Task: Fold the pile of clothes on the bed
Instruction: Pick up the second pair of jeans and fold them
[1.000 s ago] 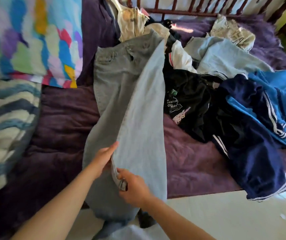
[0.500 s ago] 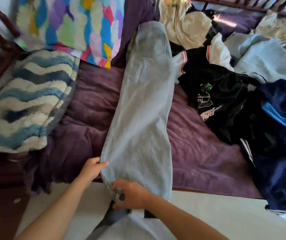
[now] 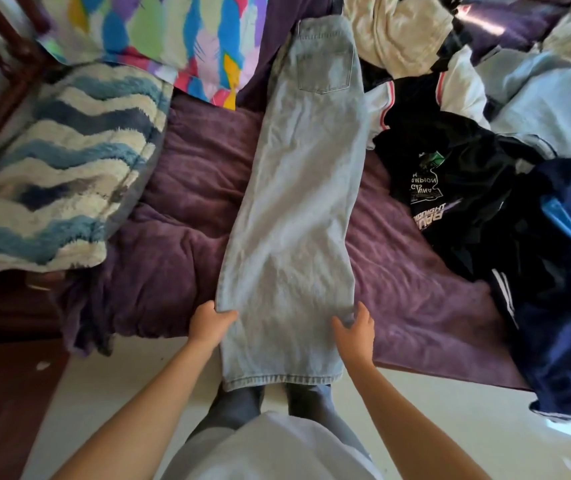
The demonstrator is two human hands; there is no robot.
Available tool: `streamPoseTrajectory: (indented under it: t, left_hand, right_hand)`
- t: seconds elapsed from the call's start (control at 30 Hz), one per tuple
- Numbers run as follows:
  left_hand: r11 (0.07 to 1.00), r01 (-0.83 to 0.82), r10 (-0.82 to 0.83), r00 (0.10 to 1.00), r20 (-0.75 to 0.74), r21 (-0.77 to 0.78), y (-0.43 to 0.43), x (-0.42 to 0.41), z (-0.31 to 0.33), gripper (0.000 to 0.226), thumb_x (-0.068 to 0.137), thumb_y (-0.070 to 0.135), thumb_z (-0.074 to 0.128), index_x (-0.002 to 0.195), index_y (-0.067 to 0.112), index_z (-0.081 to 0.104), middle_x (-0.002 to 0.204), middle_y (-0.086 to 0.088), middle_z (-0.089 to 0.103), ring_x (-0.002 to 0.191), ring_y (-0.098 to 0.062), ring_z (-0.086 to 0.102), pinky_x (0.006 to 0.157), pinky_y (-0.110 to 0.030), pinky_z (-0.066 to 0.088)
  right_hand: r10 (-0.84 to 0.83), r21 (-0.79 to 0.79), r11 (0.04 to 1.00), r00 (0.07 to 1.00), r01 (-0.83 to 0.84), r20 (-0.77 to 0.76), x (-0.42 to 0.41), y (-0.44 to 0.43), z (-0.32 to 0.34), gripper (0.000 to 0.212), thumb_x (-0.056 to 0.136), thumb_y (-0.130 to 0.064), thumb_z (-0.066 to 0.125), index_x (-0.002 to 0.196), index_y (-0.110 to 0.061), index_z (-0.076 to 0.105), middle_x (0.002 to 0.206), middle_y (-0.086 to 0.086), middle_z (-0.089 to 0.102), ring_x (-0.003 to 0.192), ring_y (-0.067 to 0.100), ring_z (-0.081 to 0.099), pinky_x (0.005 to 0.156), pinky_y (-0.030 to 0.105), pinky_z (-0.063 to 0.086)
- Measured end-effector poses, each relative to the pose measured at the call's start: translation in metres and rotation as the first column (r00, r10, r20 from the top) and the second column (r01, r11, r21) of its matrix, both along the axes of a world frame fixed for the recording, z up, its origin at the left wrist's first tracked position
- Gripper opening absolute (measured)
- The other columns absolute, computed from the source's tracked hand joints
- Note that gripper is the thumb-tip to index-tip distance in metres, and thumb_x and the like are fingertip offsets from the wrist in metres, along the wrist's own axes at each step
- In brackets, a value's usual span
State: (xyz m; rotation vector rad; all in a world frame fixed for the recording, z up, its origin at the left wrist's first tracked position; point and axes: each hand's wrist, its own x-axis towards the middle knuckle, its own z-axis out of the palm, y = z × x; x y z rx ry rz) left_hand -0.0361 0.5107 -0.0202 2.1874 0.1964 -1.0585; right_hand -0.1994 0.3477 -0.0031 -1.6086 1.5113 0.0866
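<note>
Jeans (image 3: 297, 209) are the whole story here. They're doubled leg-on-leg into one long strip running straight up the middle of the frame, with the back pocket (image 3: 323, 71) at top centre and the hem (image 3: 280, 377) hanging off the near edge of the bed (image 3: 190, 209) at lower centre.

The long axis points dead away from the person, so my guess is the next fold carries the hem end up toward the waistband. The left hand (image 3: 212, 323) pinches the strip's left edge and the right hand (image 3: 356, 329) pinches the right edge. Both are just above the hem and level with each other, so neither is really nearer.

The rest of the pile of clothes (image 3: 484, 174) sits at the right and upper right, crowding the jeans up near the pocket.

Versus half a second back, the right hand was bunched close beside the left one at the strip's lower-left corner. Now it's over on the opposite edge, and the denim lies flatter.
</note>
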Motion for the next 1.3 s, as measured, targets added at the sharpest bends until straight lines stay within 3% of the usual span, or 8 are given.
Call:
streamPoseTrajectory:
  t: [0.17,0.37,0.57,0.73,0.9,1.03,1.13,1.3]
  left_hand:
    - [0.999,-0.028,0.025,0.997,-0.074,-0.044,-0.004,0.000,0.002,0.025,0.078,0.009,0.066,0.103,0.004,0.065,0.097,-0.015,0.068,0.090,-0.032,0.065,0.084,-0.045,0.053]
    - [0.977,-0.073,0.047,0.990,-0.130,-0.201,0.002,-0.005,0.015,0.023,0.083,0.001,0.055,0.102,0.013,0.060,0.092,-0.007,0.065,0.087,-0.024,0.063,0.070,-0.031,0.050]
    - [0.976,-0.070,0.017,0.968,-0.251,-0.204,0.017,-0.008,0.006,0.029,0.085,-0.002,0.057,0.110,0.012,0.054,0.093,-0.002,0.062,0.086,-0.019,0.060,0.068,-0.029,0.048]
    - [0.979,-0.075,0.019,0.960,-0.280,-0.190,0.015,-0.002,0.008,0.023,0.085,-0.003,0.057,0.104,0.010,0.054,0.088,-0.004,0.062,0.081,-0.019,0.059,0.064,-0.028,0.047]
    - [0.985,-0.052,0.003,0.959,-0.285,-0.164,0.014,-0.004,0.011,0.017,0.086,-0.001,0.058,0.101,0.006,0.058,0.084,-0.005,0.062,0.081,-0.022,0.060,0.070,-0.029,0.047]
    - [0.992,-0.065,0.030,0.956,-0.293,-0.110,0.020,-0.005,0.004,0.026,0.084,0.003,0.062,0.109,-0.006,0.057,0.095,-0.014,0.065,0.091,-0.030,0.061,0.079,-0.036,0.049]
    - [0.993,-0.035,-0.002,0.948,-0.318,-0.112,0.027,-0.008,0.004,0.034,0.083,0.003,0.064,0.115,-0.005,0.057,0.107,-0.017,0.064,0.098,-0.031,0.061,0.087,-0.039,0.049]
    - [0.988,0.099,-0.134,0.932,-0.338,-0.119,0.043,-0.024,0.008,0.031,0.083,0.000,0.063,0.113,0.003,0.058,0.092,-0.003,0.066,0.087,-0.020,0.062,0.078,-0.030,0.050]
  right_hand:
    - [-0.112,0.180,0.980,0.980,0.082,0.163,0.009,-0.014,0.007,0.049,0.091,-0.011,0.054,0.137,-0.009,0.037,0.129,0.007,0.050,0.111,0.023,0.051,0.090,0.033,0.044]
    - [-0.138,0.319,0.943,0.982,0.090,0.129,0.005,-0.024,0.011,0.021,0.087,-0.010,0.062,0.106,-0.007,0.055,0.109,0.012,0.063,0.096,0.027,0.061,0.087,0.043,0.052]
    - [0.015,0.455,0.891,1.000,-0.001,-0.025,0.000,-0.029,0.009,0.029,0.084,-0.012,0.067,0.110,-0.003,0.057,0.103,0.011,0.063,0.094,0.028,0.061,0.081,0.039,0.052]
    - [0.275,0.589,0.797,0.949,-0.135,-0.153,-0.010,-0.046,0.013,0.030,0.083,-0.017,0.063,0.110,-0.006,0.055,0.068,0.004,0.047,0.052,0.012,0.039,0.049,0.022,0.030]
    - [0.213,0.505,0.850,0.975,-0.154,-0.062,-0.017,-0.050,0.015,0.027,0.083,-0.011,0.067,0.108,-0.005,0.060,0.101,0.012,0.065,0.095,0.025,0.062,0.082,0.030,0.051]
    - [0.216,0.461,0.866,0.976,-0.191,-0.002,-0.027,-0.038,0.012,0.030,0.082,-0.004,0.067,0.111,-0.003,0.060,0.104,0.007,0.065,0.094,0.020,0.061,0.075,0.024,0.051]
    - [0.219,0.426,0.882,0.976,-0.203,0.011,-0.042,-0.027,0.009,0.025,0.082,0.000,0.064,0.107,-0.001,0.063,0.104,0.010,0.065,0.098,0.025,0.061,0.088,0.034,0.050]
    - [0.183,0.454,0.871,0.982,-0.187,0.054,-0.058,-0.024,0.009,0.017,0.087,-0.006,0.061,0.104,-0.007,0.058,0.106,0.010,0.064,0.101,0.027,0.060,0.092,0.040,0.050]
